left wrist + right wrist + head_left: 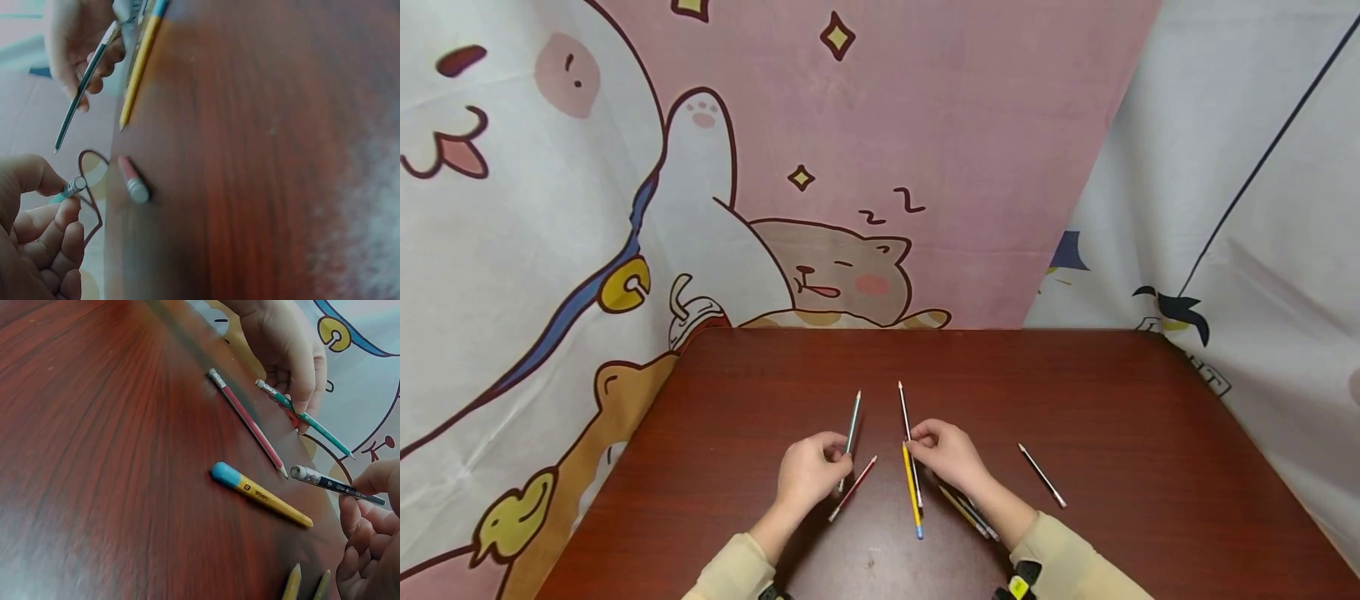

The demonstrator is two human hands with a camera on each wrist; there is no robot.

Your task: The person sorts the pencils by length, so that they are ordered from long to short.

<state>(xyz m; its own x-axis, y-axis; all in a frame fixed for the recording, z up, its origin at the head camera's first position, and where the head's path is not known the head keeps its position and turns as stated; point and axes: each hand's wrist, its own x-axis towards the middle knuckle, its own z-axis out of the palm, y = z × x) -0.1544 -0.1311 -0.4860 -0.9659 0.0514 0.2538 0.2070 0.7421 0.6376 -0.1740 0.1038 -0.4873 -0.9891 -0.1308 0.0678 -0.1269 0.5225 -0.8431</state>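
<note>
My left hand (811, 473) pinches a green pencil (853, 423) between thumb and fingers, its tip pointing away; the right wrist view shows the same green pencil (325, 432) raised. Just right of that hand lies a red pencil (854, 490) with a white eraser end. My right hand (953, 455) pinches a black pencil (904, 408), whose eraser end (300, 473) faces the camera in the right wrist view. Below it a yellow pencil (913, 492) with a blue end lies on the table. Under the right forearm, more pencils (962, 510) lie together, partly hidden.
Farther right on the brown table (1120, 400) lies a single dark pencil (1042, 475), apart from the others. A printed cloth (970, 167) with cartoon animals hangs behind the table's back edge and along its sides.
</note>
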